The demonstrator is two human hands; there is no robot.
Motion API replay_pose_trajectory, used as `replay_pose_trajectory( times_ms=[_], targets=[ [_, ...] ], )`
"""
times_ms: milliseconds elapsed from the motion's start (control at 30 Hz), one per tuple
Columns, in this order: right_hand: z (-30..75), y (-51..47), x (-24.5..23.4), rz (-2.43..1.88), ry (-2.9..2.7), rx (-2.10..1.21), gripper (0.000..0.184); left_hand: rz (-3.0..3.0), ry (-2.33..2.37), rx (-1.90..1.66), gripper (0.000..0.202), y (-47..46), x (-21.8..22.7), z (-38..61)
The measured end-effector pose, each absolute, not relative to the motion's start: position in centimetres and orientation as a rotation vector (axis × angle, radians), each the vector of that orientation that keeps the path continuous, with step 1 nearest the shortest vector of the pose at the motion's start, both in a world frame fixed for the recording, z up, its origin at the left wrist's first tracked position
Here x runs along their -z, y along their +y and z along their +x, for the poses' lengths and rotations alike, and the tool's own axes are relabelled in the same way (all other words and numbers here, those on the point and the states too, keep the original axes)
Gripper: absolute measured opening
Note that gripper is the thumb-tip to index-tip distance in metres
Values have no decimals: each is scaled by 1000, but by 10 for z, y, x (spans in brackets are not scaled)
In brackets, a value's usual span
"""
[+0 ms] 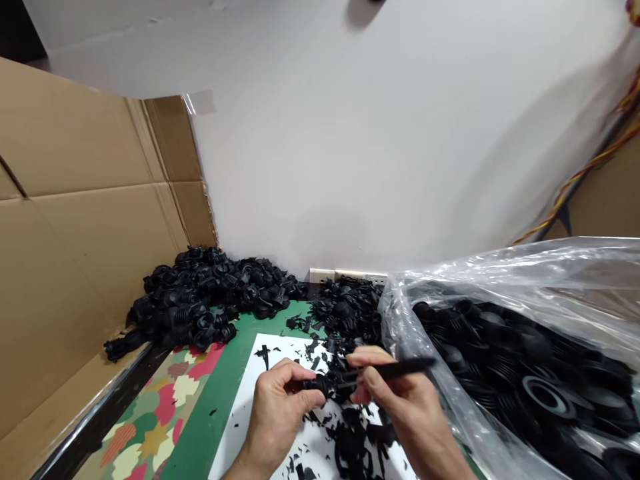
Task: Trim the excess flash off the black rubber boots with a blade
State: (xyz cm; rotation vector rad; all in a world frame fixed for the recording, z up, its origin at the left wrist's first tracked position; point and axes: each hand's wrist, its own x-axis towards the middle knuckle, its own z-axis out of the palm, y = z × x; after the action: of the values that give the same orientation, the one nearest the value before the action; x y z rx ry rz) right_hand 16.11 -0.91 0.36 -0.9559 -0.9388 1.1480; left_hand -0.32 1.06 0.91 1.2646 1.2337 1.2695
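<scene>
My left hand (280, 407) is closed around a small black rubber part (316, 385), pinching it between thumb and fingers. My right hand (400, 407) grips a thin black tool (400, 367) like a pen, its tip against the rubber part. Both hands hover over a white sheet (250, 413) strewn with black rubber trimmings (357, 437).
A heap of black ribbed rubber parts (200, 300) lies at the back left on the green mat (220, 387). A smaller scrap pile (350, 307) sits behind the hands. A clear plastic bag (525, 360) full of rubber parts fills the right. Cardboard (75, 220) walls the left.
</scene>
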Motion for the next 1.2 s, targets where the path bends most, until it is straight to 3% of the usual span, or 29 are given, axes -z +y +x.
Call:
replay_pose_trajectory(
  times_ms=[333, 1000, 1200],
  targets=[
    [142, -19, -12, -950, -764, -1155, 33, 1251, 1259, -1162, 10, 7, -8, -1],
    [151, -13, 8, -932, -1022, -1123, 20, 1281, 1247, -1075, 9, 4, -9, 0],
    [155, -17, 0, -863, -1334, -753, 6, 1214, 1160, -1017, 11, -1, -11, 2]
  ],
)
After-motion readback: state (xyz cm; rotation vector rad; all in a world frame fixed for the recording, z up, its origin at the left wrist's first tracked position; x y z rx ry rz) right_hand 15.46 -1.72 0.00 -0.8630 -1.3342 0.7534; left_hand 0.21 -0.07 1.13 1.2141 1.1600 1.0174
